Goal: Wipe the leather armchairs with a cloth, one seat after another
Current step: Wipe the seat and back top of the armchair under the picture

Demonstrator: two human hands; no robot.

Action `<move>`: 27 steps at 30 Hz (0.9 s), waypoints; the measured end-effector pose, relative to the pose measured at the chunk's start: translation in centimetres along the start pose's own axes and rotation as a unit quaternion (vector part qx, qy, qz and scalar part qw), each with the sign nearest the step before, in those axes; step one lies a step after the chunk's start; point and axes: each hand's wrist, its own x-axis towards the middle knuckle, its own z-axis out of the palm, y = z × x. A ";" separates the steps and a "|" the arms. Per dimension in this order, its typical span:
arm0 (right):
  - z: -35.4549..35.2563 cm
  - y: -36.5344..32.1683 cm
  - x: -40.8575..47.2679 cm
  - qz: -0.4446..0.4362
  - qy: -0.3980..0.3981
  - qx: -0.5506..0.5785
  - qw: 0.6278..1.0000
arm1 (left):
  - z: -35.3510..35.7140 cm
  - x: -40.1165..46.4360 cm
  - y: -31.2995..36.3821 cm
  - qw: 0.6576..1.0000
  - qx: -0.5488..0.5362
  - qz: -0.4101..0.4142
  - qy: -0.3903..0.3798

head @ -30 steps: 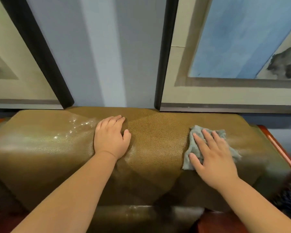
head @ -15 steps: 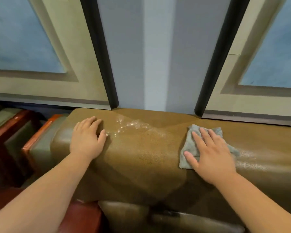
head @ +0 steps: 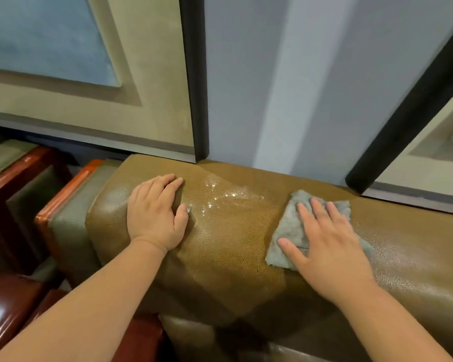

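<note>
The olive-brown leather armchair back (head: pixel 228 239) runs across the middle of the view, its top facing me. A grey cloth (head: pixel 288 231) lies flat on that top, right of centre. My right hand (head: pixel 327 246) presses on the cloth with straight, spread fingers. My left hand (head: pixel 154 212) rests flat on the leather near the back's left end, fingers together. A wet, glistening patch (head: pixel 225 194) shines on the leather between the two hands.
Reddish wooden armrests (head: pixel 63 189) of this chair and a neighbouring chair (head: pixel 16 168) stand at the left. Close behind the chair back is a grey wall (head: pixel 246 87) with framed pictures (head: pixel 71 74) and black frame edges (head: pixel 194 79). A seat cushion (head: pixel 220 335) lies below.
Both hands have slid left along the chair back over the last second, the cloth moving under my right hand towards the wet patch. The view has swung left too, showing the armrests.
</note>
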 end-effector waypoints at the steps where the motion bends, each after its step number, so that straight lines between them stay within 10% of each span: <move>1: -0.3 0.1 0.4 0.033 -0.009 0.015 0.999 | 0.1 0.0 0.0 1.000 -0.003 0.004 0.006; 9: -0.2 -11.4 3.0 -0.218 -0.011 0.023 0.976 | 0.2 0.1 -0.2 1.000 -0.005 0.009 -0.002; 15: -2.0 -3.4 11.0 0.006 -0.080 0.034 0.996 | 0.6 -0.1 -0.6 1.000 -0.013 0.008 0.006; 22: -1.7 -13.2 7.3 -0.302 -0.044 0.042 0.951 | 0.3 0.0 -0.6 1.000 -0.007 0.015 -0.012; 27: -2.1 -8.1 14.7 -0.116 -0.078 0.043 0.989 | 0.3 -0.1 -0.6 1.000 -0.011 0.013 -0.013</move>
